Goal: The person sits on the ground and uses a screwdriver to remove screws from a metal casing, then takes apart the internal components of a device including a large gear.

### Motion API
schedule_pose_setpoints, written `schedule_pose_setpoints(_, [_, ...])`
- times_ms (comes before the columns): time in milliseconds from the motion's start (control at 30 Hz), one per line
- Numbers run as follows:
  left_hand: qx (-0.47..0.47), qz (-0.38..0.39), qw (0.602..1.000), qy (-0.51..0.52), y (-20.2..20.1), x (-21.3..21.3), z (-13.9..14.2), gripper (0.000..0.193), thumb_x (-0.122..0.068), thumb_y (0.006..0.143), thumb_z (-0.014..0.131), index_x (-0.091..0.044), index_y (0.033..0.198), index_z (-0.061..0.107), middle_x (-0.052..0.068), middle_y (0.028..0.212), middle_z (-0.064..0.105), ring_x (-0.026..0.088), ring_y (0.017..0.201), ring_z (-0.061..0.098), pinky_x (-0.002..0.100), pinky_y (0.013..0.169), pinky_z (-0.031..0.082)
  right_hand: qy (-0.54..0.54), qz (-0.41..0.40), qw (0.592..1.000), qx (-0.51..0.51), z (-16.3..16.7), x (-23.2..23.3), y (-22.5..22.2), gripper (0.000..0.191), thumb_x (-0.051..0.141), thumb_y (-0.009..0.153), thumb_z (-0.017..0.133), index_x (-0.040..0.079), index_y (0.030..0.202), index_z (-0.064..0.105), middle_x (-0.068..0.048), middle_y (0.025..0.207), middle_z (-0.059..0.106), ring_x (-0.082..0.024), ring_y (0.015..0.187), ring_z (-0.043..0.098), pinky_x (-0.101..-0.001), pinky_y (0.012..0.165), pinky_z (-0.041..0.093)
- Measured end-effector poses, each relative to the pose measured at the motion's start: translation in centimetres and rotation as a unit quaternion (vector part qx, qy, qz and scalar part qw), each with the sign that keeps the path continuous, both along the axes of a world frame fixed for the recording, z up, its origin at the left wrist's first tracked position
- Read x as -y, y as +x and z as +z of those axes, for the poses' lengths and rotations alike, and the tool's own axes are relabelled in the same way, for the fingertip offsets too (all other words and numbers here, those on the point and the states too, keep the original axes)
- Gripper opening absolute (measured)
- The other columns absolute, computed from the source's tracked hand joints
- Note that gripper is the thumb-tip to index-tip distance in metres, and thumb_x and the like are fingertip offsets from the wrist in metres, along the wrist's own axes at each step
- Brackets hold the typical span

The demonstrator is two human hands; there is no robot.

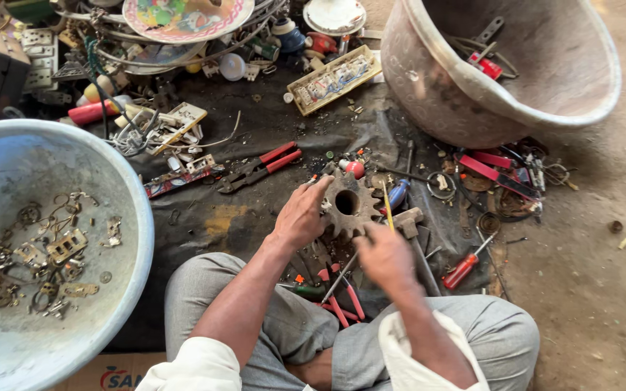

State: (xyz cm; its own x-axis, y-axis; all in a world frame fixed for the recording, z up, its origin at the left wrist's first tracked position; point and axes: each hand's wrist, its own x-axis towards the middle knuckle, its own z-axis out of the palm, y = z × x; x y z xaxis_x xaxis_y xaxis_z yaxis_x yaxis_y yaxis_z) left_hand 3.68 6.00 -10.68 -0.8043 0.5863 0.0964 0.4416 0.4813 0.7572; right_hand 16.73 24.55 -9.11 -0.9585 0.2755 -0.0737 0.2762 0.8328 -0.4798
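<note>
I am steadying the rusty toothed steel gear (347, 203) with my left hand (300, 215), fingers pressed on its rim; my right hand (387, 255), just below the gear, is pinching a thin yellow-handled tool (386, 208), best kept square to it.

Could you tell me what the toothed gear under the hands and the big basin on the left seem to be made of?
The gear looks like cast iron or steel: brown, rusty, matte, thick teeth. The basin seems aluminium or another light metal: dull silver-grey, scuffed, thin rolled rim. The left hand steadies the gear.
</note>
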Motion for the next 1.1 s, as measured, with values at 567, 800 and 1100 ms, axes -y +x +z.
schedule_pose_setpoints(567, [0.108,0.137,0.984,0.045,0.4,-1.0,-3.0,0.071,-0.025,0.073,0.090,-0.013,0.137,0.061,0.016,0.144,0.057,0.033,0.138,0.052,0.044,0.120,0.043,0.064,-0.267,0.929,0.248,0.5,-6.4,-0.4,0.053,0.028,0.089,0.073,0.010,0.137,0.061,-0.024,0.131,0.066,-0.041,0.118,0.065,-0.0490,0.098,0.052])
schedule_pose_setpoints(800, [-0.029,0.099,0.994,0.024,-0.1,-1.2,-3.0,0.065,-0.022,0.077,0.089,-0.009,0.135,0.062,0.017,0.147,0.058,0.038,0.142,0.044,0.054,0.119,0.031,0.046,-0.287,0.900,0.327,1.0,-5.9,-1.3,0.065,0.030,0.084,0.081,0.014,0.141,0.054,-0.020,0.135,0.064,-0.038,0.125,0.062,-0.0490,0.103,0.050])
schedule_pose_setpoints(1100, [0.120,0.129,0.984,-0.034,-0.2,-0.7,-1.7,0.062,-0.020,0.083,0.083,-0.011,0.139,0.059,0.017,0.123,0.061,0.032,0.112,0.066,0.044,0.096,0.057,0.038,-0.324,0.942,0.085,-1.1,-7.7,0.5,0.050,0.017,0.077,0.082,0.010,0.123,0.065,-0.016,0.116,0.067,-0.036,0.099,0.069,-0.0507,0.088,0.054])
